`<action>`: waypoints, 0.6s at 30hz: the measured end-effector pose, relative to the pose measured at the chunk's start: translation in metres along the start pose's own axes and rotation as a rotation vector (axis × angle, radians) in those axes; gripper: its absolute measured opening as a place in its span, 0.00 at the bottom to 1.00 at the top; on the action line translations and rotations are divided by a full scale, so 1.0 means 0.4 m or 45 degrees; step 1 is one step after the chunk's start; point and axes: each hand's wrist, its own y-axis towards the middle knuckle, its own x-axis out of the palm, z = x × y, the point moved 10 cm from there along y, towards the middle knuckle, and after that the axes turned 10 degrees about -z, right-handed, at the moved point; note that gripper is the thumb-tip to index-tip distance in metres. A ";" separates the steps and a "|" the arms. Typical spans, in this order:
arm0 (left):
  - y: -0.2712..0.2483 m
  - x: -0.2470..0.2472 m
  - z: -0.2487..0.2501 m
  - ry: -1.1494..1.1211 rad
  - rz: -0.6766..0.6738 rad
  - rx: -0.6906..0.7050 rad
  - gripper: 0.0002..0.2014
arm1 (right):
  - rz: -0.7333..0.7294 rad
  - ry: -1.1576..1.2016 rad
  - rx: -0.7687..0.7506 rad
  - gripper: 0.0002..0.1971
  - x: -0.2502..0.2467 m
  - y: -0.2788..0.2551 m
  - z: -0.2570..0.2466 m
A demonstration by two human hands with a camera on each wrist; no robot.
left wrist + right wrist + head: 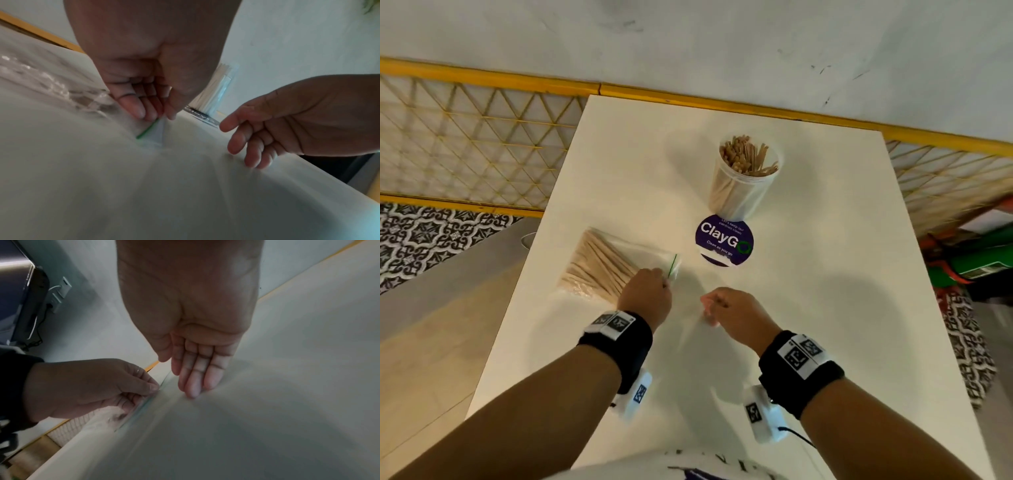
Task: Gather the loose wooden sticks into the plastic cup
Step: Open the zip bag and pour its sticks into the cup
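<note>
A clear plastic cup point(744, 178) point(216, 91), packed with upright wooden sticks, stands at the far middle of the white table point(825, 274). A clear zip bag point(602, 263) point(152, 136) point(131, 412) full of wooden sticks lies at the table's left. My left hand point(666, 279) point(158, 116) point(156, 389) pinches the bag's mouth corner by its green zip line point(147, 131). My right hand point(709, 308) point(242, 146) point(193, 386) is just right of it, with straight fingers pointing down. Its fingertips point(192, 392) touch the table and it holds nothing.
A round purple "ClayGo" sticker point(724, 240) lies on the table in front of the cup. The table's left edge point(517, 301) runs close beside the bag. A yellow lattice railing point(482, 137) stands behind and left, and green items point(976, 260) sit to the right.
</note>
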 end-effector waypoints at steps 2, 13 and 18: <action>-0.025 0.016 -0.017 -0.041 -0.080 -0.041 0.08 | -0.008 0.036 0.030 0.10 0.014 -0.014 0.003; -0.175 0.007 0.099 -0.811 -0.379 0.146 0.07 | -0.033 0.388 0.087 0.16 0.079 -0.097 -0.088; -0.207 -0.103 0.128 -0.537 -0.139 0.166 0.11 | 0.016 -0.122 0.106 0.14 0.039 -0.147 -0.173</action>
